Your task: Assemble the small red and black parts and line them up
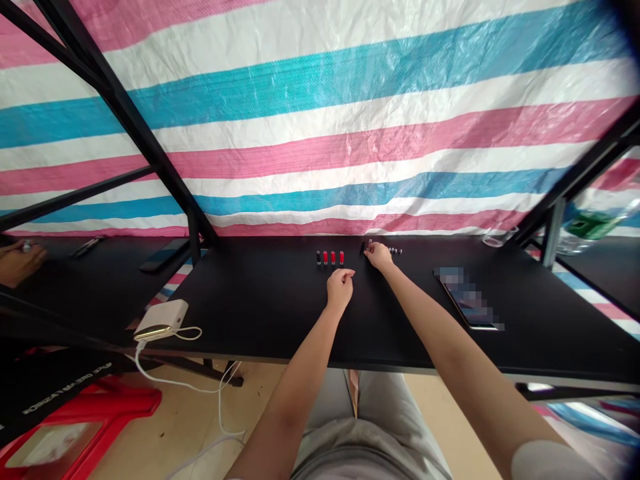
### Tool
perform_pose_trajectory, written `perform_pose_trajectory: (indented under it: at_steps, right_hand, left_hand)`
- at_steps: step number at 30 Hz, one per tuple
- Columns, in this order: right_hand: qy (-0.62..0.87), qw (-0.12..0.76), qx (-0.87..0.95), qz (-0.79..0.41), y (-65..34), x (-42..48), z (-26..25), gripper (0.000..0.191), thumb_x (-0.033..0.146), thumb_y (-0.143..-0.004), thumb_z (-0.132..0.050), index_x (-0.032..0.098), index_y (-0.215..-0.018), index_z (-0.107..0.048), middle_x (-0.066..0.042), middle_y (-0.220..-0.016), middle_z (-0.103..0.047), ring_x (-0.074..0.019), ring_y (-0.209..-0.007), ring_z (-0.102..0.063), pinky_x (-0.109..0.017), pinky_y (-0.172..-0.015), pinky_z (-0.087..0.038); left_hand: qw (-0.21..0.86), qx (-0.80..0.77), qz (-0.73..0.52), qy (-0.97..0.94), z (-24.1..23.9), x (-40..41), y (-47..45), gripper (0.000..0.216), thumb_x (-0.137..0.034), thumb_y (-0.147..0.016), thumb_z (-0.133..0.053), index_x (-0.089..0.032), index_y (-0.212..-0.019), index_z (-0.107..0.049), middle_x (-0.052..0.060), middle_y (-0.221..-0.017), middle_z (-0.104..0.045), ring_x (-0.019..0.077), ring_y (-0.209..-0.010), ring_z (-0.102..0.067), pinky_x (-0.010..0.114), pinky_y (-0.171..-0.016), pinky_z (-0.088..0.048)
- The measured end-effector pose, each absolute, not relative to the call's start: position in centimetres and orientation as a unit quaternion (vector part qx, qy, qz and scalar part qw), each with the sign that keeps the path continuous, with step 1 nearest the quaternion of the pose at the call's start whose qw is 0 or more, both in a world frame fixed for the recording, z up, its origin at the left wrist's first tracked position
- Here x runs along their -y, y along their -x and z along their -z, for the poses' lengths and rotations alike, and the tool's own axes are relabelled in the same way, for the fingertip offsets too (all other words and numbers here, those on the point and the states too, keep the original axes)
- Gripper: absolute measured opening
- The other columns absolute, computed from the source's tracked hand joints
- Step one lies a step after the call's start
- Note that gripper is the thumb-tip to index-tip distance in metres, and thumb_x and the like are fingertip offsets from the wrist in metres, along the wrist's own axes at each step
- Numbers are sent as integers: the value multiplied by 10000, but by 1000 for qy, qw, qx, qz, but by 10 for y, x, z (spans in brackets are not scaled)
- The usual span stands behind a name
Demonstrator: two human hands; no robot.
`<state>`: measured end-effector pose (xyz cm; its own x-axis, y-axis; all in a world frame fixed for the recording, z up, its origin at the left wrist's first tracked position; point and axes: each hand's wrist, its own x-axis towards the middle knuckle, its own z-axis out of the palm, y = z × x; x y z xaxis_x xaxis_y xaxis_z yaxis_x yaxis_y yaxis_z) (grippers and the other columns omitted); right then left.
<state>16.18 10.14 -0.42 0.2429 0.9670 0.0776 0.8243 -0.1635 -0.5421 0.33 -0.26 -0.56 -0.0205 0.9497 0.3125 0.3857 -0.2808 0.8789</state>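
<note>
Black desk (250, 300): three small red cylinders (333, 257) sit just beyond our left hand's (341, 291) closed, curled fingers; we cannot tell whether our right hand (379, 257) pinches anything.

From here, the right hand (379, 255) partly covers a row of small silvery pieces (395, 251), too tiny to identify, and what sits at its fingertips can't be made out; the left hand (340, 288) curls, its palm hidden. Phone (467, 298) screen blurred into blocks. Co-worker's hand (25, 263) and red plastic seat (120, 415) cut off at left.
</note>
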Motion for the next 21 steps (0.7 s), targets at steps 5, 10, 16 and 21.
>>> perform_pose_trajectory:
  at_steps: [5,10,16,21]
  right_hand:
    - [757,253,580,-164,-161,-89,-2,278,269,-680,-648,166,-936,-614,-62,-847,-647,-193,-850,-604,-284,-734,-440]
    - [730,394,533,-168,-153,-46,-9,283,290,-720,-585,151,-965,-559,-51,-782,-629,-180,-773,-590,-300,-738,-439]
    - [632,594,480,-132,-144,1,-6,262,349,-803,-434,148,-944,-525,-71,-814,-603,-145,-708,-562,-268,-687,-455]
    - [621,599,480,-159,-143,2,-1,261,360,-787,-457,152,-926,-529,-58,-786,-593,-135,-674,-547,-264,-660,-458]
  left_hand:
    - [283,-524,-485,-640,6,2,-4,273,-35,-758,-422,-162,-798,-661,39,-853,-651,111,-753,-606,264,-770,-495]
    - [267,-512,-490,-653,3,4,-5,268,-50,-775,-413,-160,-861,-641,49,-888,-654,116,-761,-610,256,-761,-494]
    - [150,-569,-418,-692,-16,11,-3,462,-87,-786,-445,-157,-1243,-458,98,-974,-643,199,-914,-601,313,-841,-449]
    - [159,-614,-318,-705,-30,5,-3,633,-176,-797,-497,-148,-1381,-255,145,-1029,-622,236,-884,-624,295,-810,-432]
